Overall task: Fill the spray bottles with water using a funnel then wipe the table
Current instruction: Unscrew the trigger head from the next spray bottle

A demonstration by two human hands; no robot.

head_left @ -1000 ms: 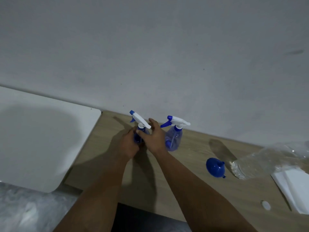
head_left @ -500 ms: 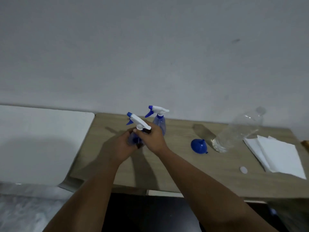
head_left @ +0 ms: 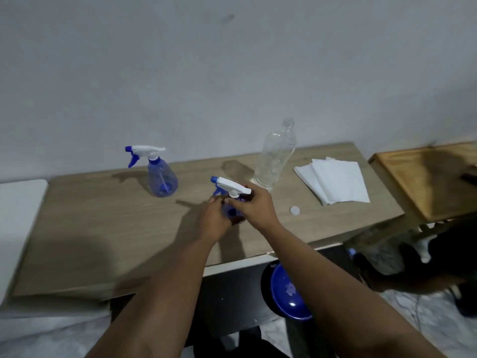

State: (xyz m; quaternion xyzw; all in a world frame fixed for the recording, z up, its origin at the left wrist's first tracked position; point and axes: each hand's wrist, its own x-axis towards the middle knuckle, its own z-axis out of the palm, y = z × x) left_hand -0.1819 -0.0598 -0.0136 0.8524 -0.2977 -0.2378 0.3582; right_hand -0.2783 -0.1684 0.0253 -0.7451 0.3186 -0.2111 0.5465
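Note:
I hold a blue spray bottle with a white trigger head (head_left: 230, 187) above the middle of the wooden table (head_left: 103, 228). My left hand (head_left: 214, 220) wraps the bottle's body. My right hand (head_left: 254, 206) grips its neck just under the head. A second blue spray bottle (head_left: 161, 177) stands upright at the back left, apart from my hands. An uncapped clear plastic bottle (head_left: 275, 158) stands behind my right hand. Its white cap (head_left: 294, 210) lies on the table to the right. The funnel is hidden from view.
A stack of white paper towels (head_left: 335, 180) lies at the table's right end. A second, orange-brown wooden surface (head_left: 426, 177) adjoins on the right. A white board (head_left: 18, 208) sits at the left. A blue round object (head_left: 289, 293) lies below the table's front edge.
The view has swung to the right and down. My hands carried the held spray bottle rightward, away from the standing one, toward the clear bottle. The funnel is no longer visible.

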